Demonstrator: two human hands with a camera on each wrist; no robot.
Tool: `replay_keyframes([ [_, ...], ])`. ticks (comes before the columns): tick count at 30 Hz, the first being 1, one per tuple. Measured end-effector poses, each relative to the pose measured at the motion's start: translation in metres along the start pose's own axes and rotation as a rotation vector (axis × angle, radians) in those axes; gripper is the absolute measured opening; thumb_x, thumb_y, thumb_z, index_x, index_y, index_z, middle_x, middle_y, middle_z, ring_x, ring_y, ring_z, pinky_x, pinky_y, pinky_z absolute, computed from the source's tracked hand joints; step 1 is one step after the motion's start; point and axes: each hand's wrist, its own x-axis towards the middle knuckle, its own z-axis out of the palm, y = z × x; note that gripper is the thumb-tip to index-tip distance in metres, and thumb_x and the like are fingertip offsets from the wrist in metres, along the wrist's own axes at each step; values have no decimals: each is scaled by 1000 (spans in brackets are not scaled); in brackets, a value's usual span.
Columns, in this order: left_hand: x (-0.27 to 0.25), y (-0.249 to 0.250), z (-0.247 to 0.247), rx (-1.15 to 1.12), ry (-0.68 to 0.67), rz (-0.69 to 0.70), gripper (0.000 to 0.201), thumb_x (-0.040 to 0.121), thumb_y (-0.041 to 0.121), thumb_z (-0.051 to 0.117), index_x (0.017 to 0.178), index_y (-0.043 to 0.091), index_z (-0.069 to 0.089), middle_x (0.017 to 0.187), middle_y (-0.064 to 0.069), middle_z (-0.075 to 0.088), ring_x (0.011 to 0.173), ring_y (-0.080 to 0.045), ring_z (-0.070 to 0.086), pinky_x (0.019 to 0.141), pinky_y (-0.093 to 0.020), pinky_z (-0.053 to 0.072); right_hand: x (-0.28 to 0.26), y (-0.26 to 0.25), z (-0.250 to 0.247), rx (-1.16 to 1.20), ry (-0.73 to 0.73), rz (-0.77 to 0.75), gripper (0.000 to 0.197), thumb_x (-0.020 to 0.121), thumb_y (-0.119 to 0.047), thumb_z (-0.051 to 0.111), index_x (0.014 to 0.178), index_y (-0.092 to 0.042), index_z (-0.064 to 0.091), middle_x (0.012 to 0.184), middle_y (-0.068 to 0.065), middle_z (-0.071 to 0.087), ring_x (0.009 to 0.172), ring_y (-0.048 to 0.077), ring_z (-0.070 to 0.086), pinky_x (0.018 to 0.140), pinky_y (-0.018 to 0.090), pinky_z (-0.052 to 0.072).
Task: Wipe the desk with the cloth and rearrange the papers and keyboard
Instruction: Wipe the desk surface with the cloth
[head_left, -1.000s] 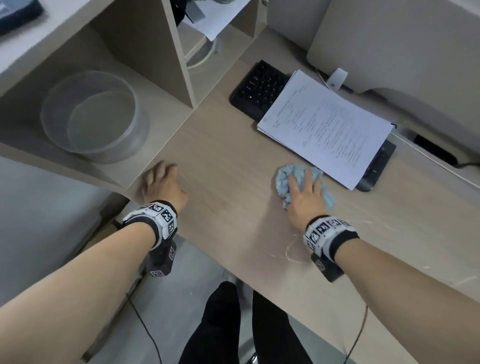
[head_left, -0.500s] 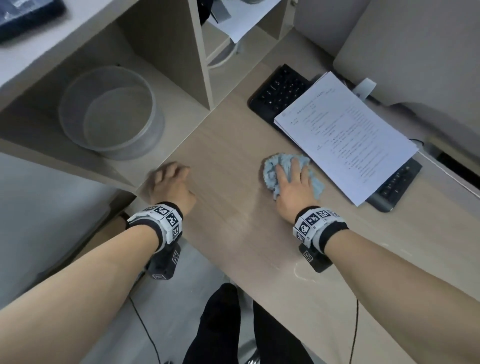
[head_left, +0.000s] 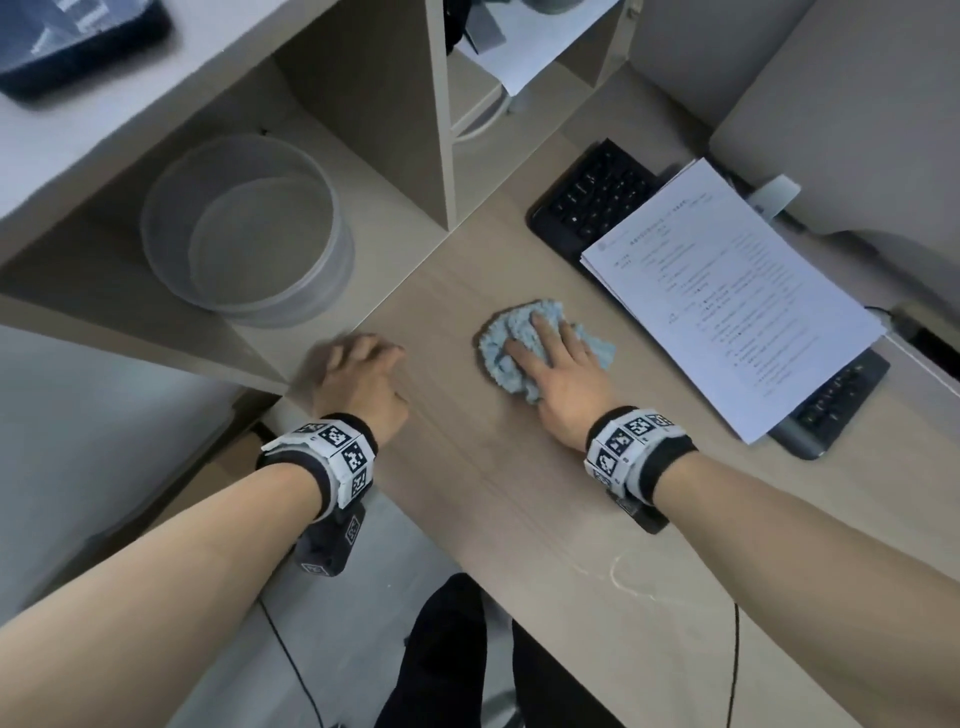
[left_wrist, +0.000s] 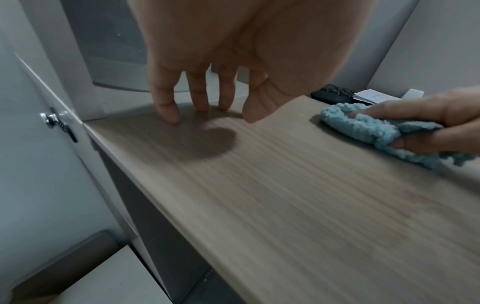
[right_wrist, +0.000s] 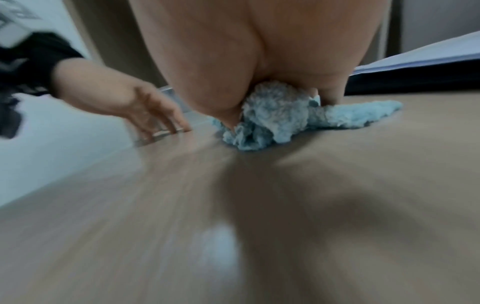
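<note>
An office: a wood-grain desk (head_left: 467, 493) bearing a black keyboard (head_left: 592, 197), printed papers (head_left: 737, 296), beside shelving (head_left: 436, 104).

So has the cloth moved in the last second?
Yes. The cloth has slid left across the desk, away from the papers, toward the left hand.

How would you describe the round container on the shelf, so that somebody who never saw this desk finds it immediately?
Start from the wooden desk; at its left end stands a shelf unit with open compartments. In the wide compartment beyond the left hand sits the container. It alone is round and translucent grey, unlike the black keyboard, white papers and fluffy blue cloth.
</note>
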Motion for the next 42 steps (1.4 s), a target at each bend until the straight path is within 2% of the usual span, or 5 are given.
replay_keyframes([
  [5,-6,4,-3,56,-3,-32,60,78,14,49,134,36,44,147,9,32,134,-26,28,104,-36,34,25,-24,-16,50,33,211,87,87,-16,57,155,-26,3,162,16,-5,147,45,-3,119,56,10],
  [12,-8,7,0,90,-40,-41,62,77,15,50,136,32,40,151,4,26,137,-29,23,106,-44,32,-62,-33,25,58,26,75,83,90,-11,53,155,-20,2,163,12,-5,148,41,-3,119,56,12],
  [19,-19,25,10,169,-41,-45,73,74,20,57,142,22,30,158,-6,13,144,-31,12,112,-49,25,-154,32,31,134,172,541,72,90,-25,63,152,-19,26,159,18,13,143,41,15,115,55,28],
  [31,-65,35,45,237,-60,273,71,75,4,53,143,18,37,154,-6,29,134,-36,31,110,-45,33,-170,-34,67,88,-23,185,75,96,-8,46,156,-31,6,162,6,-17,148,34,-14,120,49,-2],
  [42,-53,9,26,349,-123,502,82,73,-3,46,147,27,31,153,1,29,135,-29,27,111,-40,34,-178,-46,63,251,62,644,81,92,-9,49,156,-24,2,161,14,-19,147,39,-13,121,52,4],
])
